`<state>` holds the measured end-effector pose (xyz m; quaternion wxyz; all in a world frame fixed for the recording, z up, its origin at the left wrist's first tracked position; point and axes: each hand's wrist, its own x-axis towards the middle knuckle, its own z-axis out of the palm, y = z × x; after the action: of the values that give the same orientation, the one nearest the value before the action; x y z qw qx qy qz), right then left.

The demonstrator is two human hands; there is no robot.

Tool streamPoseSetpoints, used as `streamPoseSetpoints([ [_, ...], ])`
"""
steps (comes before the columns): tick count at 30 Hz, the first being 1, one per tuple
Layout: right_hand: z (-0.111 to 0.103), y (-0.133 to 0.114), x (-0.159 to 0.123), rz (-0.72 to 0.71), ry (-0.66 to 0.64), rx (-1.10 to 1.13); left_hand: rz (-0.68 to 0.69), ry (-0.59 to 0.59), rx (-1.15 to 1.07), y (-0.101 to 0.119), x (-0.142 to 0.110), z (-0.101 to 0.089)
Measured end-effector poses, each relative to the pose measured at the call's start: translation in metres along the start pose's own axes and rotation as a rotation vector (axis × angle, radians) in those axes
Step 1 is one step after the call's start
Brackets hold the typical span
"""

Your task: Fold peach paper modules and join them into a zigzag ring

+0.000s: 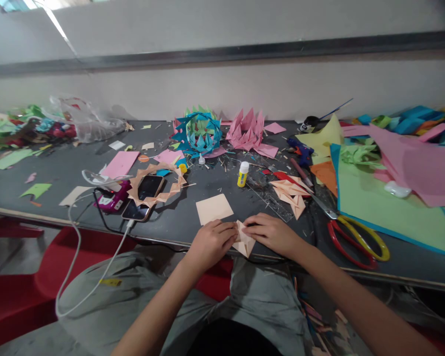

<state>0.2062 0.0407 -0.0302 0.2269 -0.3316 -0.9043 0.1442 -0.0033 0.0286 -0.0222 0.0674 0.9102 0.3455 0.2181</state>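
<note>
At the table's front edge, a small peach sheet of folded paper (pixel 244 242) lies between my two hands, its lower corner pointing toward me. My left hand (pixel 215 241) pinches its left side with bent fingers. On the opposite side, my right hand (pixel 269 231) grips the right edge, thumb and fingertips together. Just beyond my left hand rests a flat peach paper square (pixel 214 208). A yellow glue stick (pixel 243 174) with a white cap stands upright farther back. Several folded peach pieces (pixel 289 193) are heaped to the right of my right hand.
Red-and-yellow-handled scissors (pixel 356 240) lie at right near green paper (pixel 400 198) and a blue glue gun (pixel 300 151). A peach paper ring (pixel 178 180) leans over a charging phone (pixel 137 210) beside a purple power strip (pixel 114 198). Blue (pixel 217 133) and pink (pixel 246 129) folded-paper rings stand behind.
</note>
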Motion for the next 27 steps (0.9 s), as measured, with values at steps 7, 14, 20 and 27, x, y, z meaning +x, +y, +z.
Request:
streamPoseSetpoints([
  [7, 0.0, 0.001, 0.001, 0.002, -0.007, -0.012, 0.007, -0.043, 0.043, 0.001, 0.001, -0.004],
  [14, -0.001, -0.001, 0.002, -0.025, 0.007, -0.022, 0.025, -0.129, 0.104, 0.0, 0.005, -0.008],
  [20, -0.012, -0.01, 0.01, 0.025, -0.089, -0.059, 0.032, -0.198, 0.136, 0.008, 0.015, -0.015],
  [27, -0.02, -0.031, 0.007, 0.128, -0.151, -0.193, -0.022, -0.215, 0.173, 0.02, 0.015, -0.013],
])
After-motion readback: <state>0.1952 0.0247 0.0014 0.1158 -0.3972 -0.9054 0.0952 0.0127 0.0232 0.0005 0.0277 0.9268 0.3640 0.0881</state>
